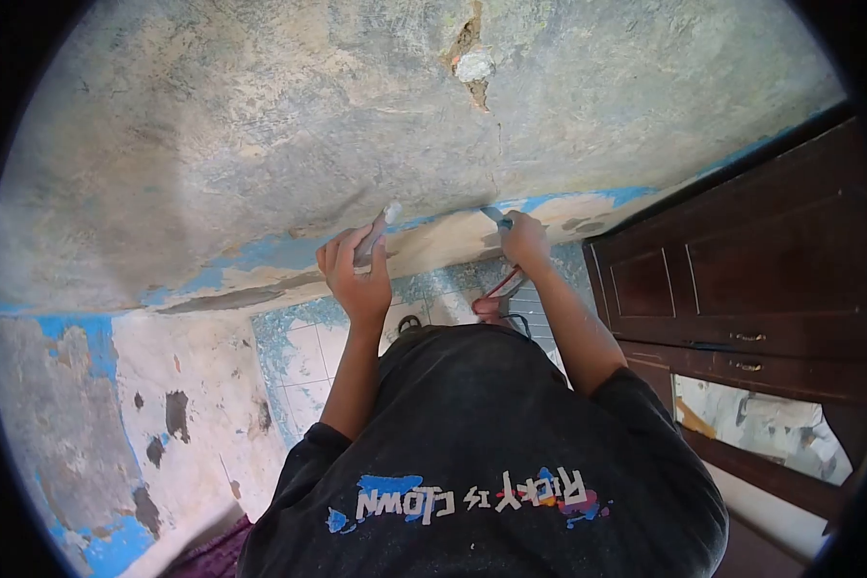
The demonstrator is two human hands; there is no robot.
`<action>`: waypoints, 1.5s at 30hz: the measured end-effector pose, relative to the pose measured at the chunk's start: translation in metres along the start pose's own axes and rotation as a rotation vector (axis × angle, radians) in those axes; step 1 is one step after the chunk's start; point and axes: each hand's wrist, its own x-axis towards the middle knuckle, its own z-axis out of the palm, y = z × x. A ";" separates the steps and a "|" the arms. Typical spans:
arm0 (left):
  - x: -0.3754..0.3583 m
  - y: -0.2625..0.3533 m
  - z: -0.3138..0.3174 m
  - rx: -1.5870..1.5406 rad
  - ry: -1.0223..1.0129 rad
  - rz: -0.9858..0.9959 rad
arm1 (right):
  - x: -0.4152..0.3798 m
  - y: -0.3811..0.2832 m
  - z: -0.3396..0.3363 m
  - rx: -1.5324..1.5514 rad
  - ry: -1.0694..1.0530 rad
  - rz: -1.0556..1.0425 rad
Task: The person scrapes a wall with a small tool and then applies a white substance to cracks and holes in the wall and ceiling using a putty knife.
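Left hand (354, 275), just left of the view's centre toward 10 o'clock, is closed around a flat, greyish tool (374, 237), thumb on one side and fingers on the other. Its long axis slants, the end with a white lump (392, 210) pointing toward 1 o'clock. Right hand (527, 243), toward 2 o'clock, grips a scraper (496, 217) whose long axis runs back to the fist; the blade points between 10 and 11 o'clock, at the blue paint strip (549, 200) low on the wall (289, 116). Whether the blade touches is unclear. The two tools are apart. A broken plaster hole (473, 65) lies at 12 o'clock, a dark wood cabinet (761, 246) at 3 o'clock, and tiled floor (303, 352) between wall and body.
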 end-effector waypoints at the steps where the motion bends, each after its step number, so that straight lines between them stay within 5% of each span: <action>1: 0.003 -0.002 -0.003 -0.005 -0.013 0.016 | 0.004 -0.001 0.002 -0.013 -0.014 -0.003; 10: 0.024 -0.049 -0.024 -0.031 -0.125 -0.015 | 0.007 -0.008 0.018 0.014 0.047 0.090; 26: 0.031 -0.020 -0.003 0.132 -0.061 0.131 | -0.004 0.005 0.005 0.093 0.039 0.063; 45: 0.005 0.023 0.041 0.244 -0.022 0.050 | 0.004 0.028 0.017 0.146 0.005 0.063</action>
